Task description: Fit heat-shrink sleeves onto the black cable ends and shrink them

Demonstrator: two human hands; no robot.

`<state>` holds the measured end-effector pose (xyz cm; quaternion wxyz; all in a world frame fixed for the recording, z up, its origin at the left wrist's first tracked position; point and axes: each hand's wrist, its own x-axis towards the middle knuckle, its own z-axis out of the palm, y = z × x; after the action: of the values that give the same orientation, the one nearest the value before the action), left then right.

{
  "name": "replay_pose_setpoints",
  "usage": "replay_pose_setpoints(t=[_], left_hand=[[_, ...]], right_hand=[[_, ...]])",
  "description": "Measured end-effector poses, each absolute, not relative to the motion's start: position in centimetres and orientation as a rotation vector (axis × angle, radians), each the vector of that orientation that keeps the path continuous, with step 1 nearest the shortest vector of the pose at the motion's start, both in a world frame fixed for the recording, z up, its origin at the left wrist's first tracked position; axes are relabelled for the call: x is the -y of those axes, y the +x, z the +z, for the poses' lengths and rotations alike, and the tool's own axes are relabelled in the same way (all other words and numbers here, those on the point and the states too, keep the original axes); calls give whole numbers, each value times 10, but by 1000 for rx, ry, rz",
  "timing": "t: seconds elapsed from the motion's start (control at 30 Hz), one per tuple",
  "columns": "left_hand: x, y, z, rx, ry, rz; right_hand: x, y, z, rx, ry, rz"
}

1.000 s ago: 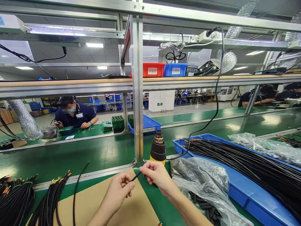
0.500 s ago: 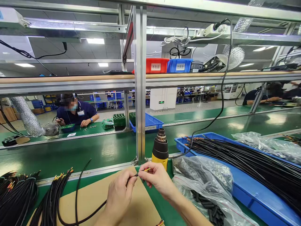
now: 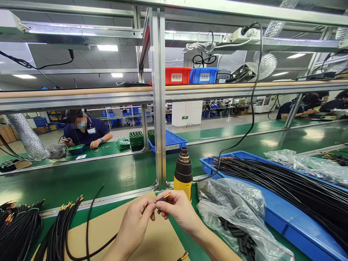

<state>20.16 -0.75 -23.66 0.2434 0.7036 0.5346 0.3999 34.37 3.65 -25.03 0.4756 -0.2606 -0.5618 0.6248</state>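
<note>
A black cable (image 3: 104,244) loops up from the lower left into my left hand (image 3: 136,219), whose fingers pinch it near its end. My right hand (image 3: 178,210) meets the left, thumb and fingers closed on that same end. Yellow-tipped thin wires (image 3: 168,195) poke out above the right thumb. A small black piece (image 3: 159,211), perhaps a short tube, shows just under the fingertips, partly hidden. Both hands are over a sheet of brown cardboard (image 3: 152,241). Directly behind them stands a yellow and black heat gun (image 3: 183,172), nozzle up.
Bundles of black cables (image 3: 19,228) lie at left. On the right are a plastic bag (image 3: 231,214) of short black tubes and a blue tray (image 3: 288,228) of long cables. A metal post (image 3: 160,108) rises behind the cardboard. Across the bench a person (image 3: 87,130) works.
The wire end is tucked further between my fingers, and a black piece now shows around or beside it. My hands remain close together. The view has shifted slightly.
</note>
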Motion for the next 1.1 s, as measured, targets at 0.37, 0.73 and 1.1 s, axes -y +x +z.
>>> replay_pose_setpoints(t=[0.37,0.73,1.1], left_hand=[[8,199,-233,-1429,1918,1026],[7,198,-231,-1438,1943,1009],[7,199,-232,-1442,1920,1018]], right_hand=[[-37,349,-247,1463,-593,1508],[-40,353,-247,1444,-566,1533],[-40,350,-247,1407,-585,1547]])
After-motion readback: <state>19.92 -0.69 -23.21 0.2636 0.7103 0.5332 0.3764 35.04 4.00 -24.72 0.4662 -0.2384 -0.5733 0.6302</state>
